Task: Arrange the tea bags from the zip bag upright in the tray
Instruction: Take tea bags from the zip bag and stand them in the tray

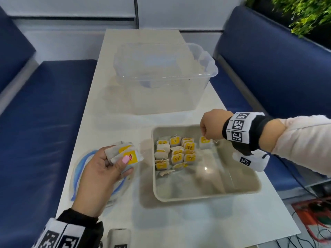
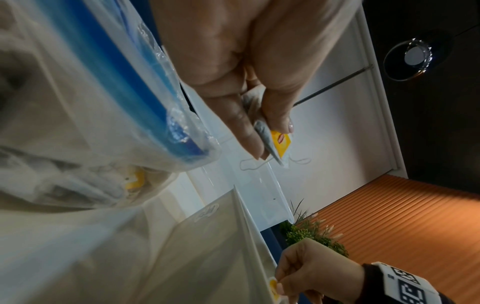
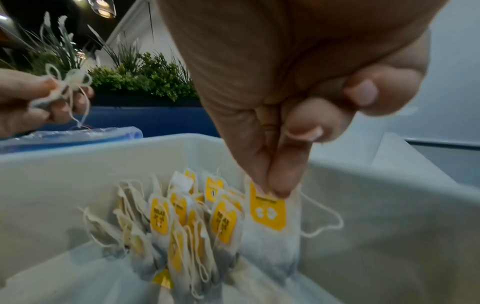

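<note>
A beige tray (image 1: 206, 194) sits on the white table, with several yellow-tagged tea bags (image 1: 174, 152) standing upright in its far left part. My right hand (image 1: 210, 127) pinches the top of one tea bag (image 3: 269, 222) and holds it upright in the tray, just right of the standing group (image 3: 182, 216). My left hand (image 1: 107, 167) holds a small bunch of tea bags (image 1: 125, 153) left of the tray, above the clear zip bag (image 1: 78, 169) with its blue seal. In the left wrist view the zip bag (image 2: 91, 102) has more tea bags inside.
A clear plastic tub (image 1: 161, 74) stands behind the tray at the table's far end. Blue benches (image 1: 44, 122) flank the table on both sides. Green plants (image 1: 295, 13) fill the upper right corner. Cables and an orange object (image 1: 315, 219) lie on the floor at right.
</note>
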`<state>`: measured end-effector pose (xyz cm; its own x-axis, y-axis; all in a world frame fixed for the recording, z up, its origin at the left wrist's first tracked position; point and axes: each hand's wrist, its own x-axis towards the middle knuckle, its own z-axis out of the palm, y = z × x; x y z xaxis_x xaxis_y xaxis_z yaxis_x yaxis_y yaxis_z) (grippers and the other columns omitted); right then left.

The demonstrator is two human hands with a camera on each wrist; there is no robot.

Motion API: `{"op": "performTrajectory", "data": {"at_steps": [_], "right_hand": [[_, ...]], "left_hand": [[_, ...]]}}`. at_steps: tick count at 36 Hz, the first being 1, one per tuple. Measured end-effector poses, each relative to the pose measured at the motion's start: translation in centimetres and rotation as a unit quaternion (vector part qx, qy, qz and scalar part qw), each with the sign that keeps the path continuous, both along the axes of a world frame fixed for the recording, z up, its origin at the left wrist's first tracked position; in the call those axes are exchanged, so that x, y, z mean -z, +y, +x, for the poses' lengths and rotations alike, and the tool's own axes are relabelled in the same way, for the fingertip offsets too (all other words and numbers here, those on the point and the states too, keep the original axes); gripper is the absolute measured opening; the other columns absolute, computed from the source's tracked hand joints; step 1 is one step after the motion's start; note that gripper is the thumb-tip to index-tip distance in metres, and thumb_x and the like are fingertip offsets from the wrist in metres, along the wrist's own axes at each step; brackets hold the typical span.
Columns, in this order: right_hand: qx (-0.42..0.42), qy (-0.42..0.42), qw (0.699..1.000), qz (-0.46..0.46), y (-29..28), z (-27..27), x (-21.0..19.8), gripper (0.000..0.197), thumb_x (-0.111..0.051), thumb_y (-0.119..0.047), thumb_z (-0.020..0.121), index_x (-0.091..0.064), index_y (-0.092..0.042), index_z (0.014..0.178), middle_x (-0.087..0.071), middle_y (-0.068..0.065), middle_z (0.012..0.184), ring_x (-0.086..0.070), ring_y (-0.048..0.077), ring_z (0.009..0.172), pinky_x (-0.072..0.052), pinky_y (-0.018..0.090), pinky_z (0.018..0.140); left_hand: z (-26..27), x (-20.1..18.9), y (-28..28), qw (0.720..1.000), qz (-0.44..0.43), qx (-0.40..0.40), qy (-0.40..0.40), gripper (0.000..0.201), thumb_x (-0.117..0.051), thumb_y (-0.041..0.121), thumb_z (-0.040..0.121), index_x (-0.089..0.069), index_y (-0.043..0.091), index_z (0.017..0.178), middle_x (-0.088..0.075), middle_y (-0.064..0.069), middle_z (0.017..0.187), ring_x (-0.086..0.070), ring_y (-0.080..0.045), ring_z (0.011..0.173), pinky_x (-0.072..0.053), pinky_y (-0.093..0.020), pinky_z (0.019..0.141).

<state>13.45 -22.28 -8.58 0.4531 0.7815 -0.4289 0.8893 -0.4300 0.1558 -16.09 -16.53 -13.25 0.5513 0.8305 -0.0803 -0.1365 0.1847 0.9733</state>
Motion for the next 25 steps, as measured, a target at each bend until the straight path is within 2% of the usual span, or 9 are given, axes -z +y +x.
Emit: {"op": "performTrajectory", "data": {"at_steps": [2,6,10,13,16,19,21,23,25], "right_hand": [[0.002,-0.015,1.000,-0.002,0.3,0.0,0.7,0.013,-0.057,-0.017,0.078,-0.070,-0.017,0.082,-0.068,0.001,0.080,-0.064,0.021,0.075,-0.055,0.028,0.067],[0.016,-0.043,0.999,-0.005,0.7,-0.2,1.8,0.011,-0.053,-0.018,0.085,-0.060,-0.014,0.077,-0.055,0.001,0.068,-0.055,0.021,0.063,-0.042,0.023,0.054],[0.036,-0.034,0.999,-0.013,0.7,-0.5,2.0,0.016,-0.051,-0.018,0.090,-0.055,-0.013,0.076,-0.050,0.000,0.065,-0.053,0.020,0.063,-0.041,0.025,0.055],[0.050,-0.003,0.998,-0.043,0.6,-0.5,1.8,0.012,-0.052,-0.014,0.090,-0.061,-0.012,0.083,-0.056,0.001,0.067,-0.055,0.018,0.058,-0.051,0.028,0.057],[0.067,0.011,0.995,-0.078,0.4,-0.3,1.9,0.015,-0.061,-0.013,0.084,-0.066,-0.015,0.097,-0.070,0.002,0.087,-0.064,0.017,0.064,-0.056,0.028,0.064],[0.094,0.055,0.990,-0.095,0.1,-0.1,1.7,0.022,-0.059,-0.016,0.087,-0.065,-0.012,0.108,-0.072,0.002,0.099,-0.062,0.012,0.061,-0.048,0.022,0.055],[0.132,0.105,0.982,-0.082,0.0,0.0,1.6,0.025,-0.056,-0.015,0.090,-0.061,-0.007,0.114,-0.072,0.006,0.101,-0.061,0.012,0.058,-0.049,0.023,0.059],[0.173,0.151,0.972,-0.054,-0.1,0.2,1.5,0.026,-0.055,-0.012,0.090,-0.057,-0.005,0.115,-0.071,0.010,0.100,-0.066,0.016,0.060,-0.054,0.031,0.068],[0.201,0.181,0.962,-0.027,-0.2,0.3,1.6,0.026,-0.055,-0.008,0.089,-0.056,-0.003,0.115,-0.070,0.013,0.099,-0.068,0.021,0.063,-0.056,0.036,0.073]], "left_hand": [[0.0,0.1,-0.1,1.000,-0.003,0.009,-0.001,0.065,-0.083,0.064,0.041,-0.072,0.030,0.096,-0.072,-0.001,0.105,-0.069,-0.016,0.096,-0.055,-0.020,0.068],[0.0,0.6,-0.4,1.000,0.002,0.013,0.006,0.071,-0.082,0.066,0.042,-0.070,0.027,0.100,-0.072,-0.003,0.104,-0.069,-0.017,0.096,-0.055,-0.020,0.069],[0.0,0.9,-0.4,1.000,0.004,0.011,0.016,0.081,-0.082,0.066,0.042,-0.066,0.019,0.107,-0.072,-0.004,0.105,-0.069,-0.018,0.098,-0.055,-0.020,0.069],[0.1,1.0,-0.5,1.000,0.007,0.014,0.023,0.077,-0.081,0.059,0.053,-0.063,0.013,0.112,-0.072,-0.005,0.105,-0.068,-0.020,0.099,-0.055,-0.020,0.070],[0.1,1.1,-0.6,1.000,-0.002,0.011,0.024,0.061,-0.077,0.044,0.066,-0.062,0.009,0.114,-0.072,-0.006,0.103,-0.068,-0.024,0.100,-0.056,-0.021,0.069],[0.1,0.9,-0.7,0.999,0.000,0.019,0.033,0.093,-0.083,0.063,0.043,-0.061,0.007,0.114,-0.072,-0.007,0.104,-0.069,-0.021,0.097,-0.056,-0.021,0.069],[0.1,0.6,-0.8,0.999,0.000,0.016,0.033,0.098,-0.083,0.065,0.038,-0.061,0.007,0.113,-0.072,-0.007,0.103,-0.069,-0.020,0.095,-0.055,-0.020,0.068],[0.3,0.2,-1.0,0.999,0.003,0.013,0.034,0.095,-0.083,0.063,0.040,-0.061,0.006,0.112,-0.073,-0.007,0.102,-0.070,-0.019,0.093,-0.055,-0.020,0.067],[0.4,0.2,-1.0,0.999,0.000,0.014,0.036,0.070,-0.083,0.046,0.059,-0.061,0.004,0.112,-0.073,-0.008,0.102,-0.070,-0.017,0.090,-0.055,-0.019,0.065]]}}
